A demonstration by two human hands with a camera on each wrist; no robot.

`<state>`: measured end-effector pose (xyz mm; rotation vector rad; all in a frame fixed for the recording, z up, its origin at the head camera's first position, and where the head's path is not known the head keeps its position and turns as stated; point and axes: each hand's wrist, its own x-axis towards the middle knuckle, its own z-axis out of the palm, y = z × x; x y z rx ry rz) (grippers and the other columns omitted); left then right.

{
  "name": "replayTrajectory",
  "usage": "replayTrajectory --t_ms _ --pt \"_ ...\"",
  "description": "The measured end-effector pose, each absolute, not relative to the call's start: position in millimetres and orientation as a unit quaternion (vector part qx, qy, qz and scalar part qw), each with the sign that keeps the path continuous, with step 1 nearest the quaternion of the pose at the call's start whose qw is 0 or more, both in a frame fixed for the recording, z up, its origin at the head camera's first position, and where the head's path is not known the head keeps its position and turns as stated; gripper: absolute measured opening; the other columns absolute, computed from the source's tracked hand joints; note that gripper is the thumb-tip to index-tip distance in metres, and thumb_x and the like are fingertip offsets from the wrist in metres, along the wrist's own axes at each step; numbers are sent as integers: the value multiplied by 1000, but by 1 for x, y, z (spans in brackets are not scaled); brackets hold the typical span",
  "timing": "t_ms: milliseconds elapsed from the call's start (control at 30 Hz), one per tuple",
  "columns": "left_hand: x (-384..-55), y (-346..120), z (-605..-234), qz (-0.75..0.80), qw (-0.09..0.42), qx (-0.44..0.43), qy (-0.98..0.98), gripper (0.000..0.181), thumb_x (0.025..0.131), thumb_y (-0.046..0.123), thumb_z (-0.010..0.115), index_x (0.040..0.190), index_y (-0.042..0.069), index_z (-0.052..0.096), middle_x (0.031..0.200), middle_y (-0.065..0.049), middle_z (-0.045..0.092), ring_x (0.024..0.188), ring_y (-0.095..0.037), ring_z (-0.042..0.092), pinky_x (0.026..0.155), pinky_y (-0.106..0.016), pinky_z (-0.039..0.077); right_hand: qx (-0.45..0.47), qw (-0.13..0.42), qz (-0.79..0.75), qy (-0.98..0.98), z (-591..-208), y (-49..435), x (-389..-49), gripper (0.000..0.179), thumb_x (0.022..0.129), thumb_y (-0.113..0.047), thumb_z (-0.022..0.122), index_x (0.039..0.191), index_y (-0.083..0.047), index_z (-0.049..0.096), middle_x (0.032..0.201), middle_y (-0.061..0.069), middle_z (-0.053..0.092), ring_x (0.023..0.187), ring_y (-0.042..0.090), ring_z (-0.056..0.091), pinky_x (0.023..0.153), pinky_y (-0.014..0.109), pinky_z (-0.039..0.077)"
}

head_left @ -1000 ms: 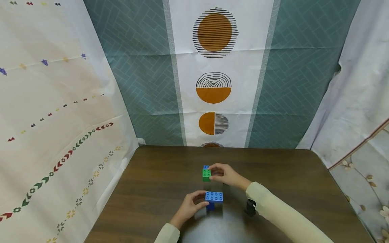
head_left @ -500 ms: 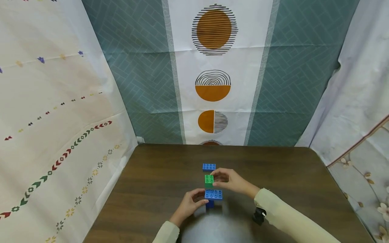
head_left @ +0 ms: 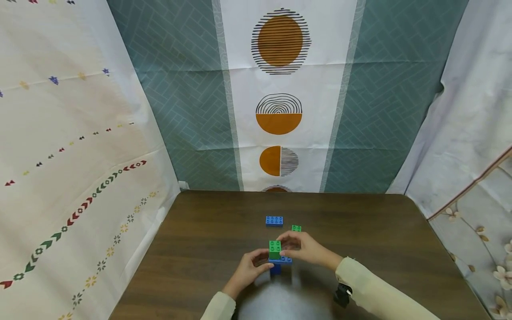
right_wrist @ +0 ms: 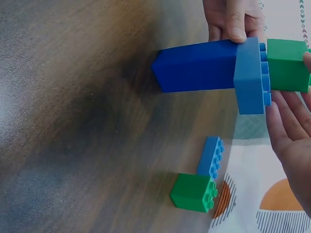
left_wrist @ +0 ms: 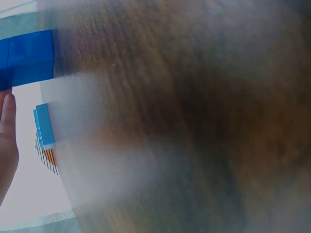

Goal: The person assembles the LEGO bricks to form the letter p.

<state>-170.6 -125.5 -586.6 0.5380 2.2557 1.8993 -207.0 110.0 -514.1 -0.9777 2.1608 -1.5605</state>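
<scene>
A dark blue block column [right_wrist: 199, 67] stands upright on the table, with a light blue brick [right_wrist: 249, 80] lying across its top, studs up. My left hand [head_left: 249, 272] steadies this stack from the left; its thumb lies where the two blues meet in the right wrist view. Between thumb and fingers, my right hand [head_left: 305, 250] pinches a green brick [head_left: 274, 250] right over the left end of the light blue brick. Whether the green brick is seated on the studs, I cannot tell. The left wrist view shows only the dark blue column's lower part [left_wrist: 31, 58].
Farther back on the brown table [head_left: 216, 222] lies a loose light blue brick [head_left: 274, 221]. A second green brick [head_left: 296, 228] stands to its right, partly behind my right hand in the head view. Patterned cloth [head_left: 280, 84] hangs beyond the far edge.
My right hand has brought the green brick toward me, from beside the loose blue brick to above the stack. The left hand has stayed at the stack.
</scene>
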Motion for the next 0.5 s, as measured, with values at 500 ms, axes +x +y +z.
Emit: replayTrajectory --t_ms 500 --pt "-171 -126 -585 626 68 188 754 33 87 12 72 117 2 64 112 -13 67 105 -21 64 92 -29 52 -357 122 -535 756 -517 109 -202 36 91 -17 68 124 -6 60 115 9 65 99 22 64 88 39 54"
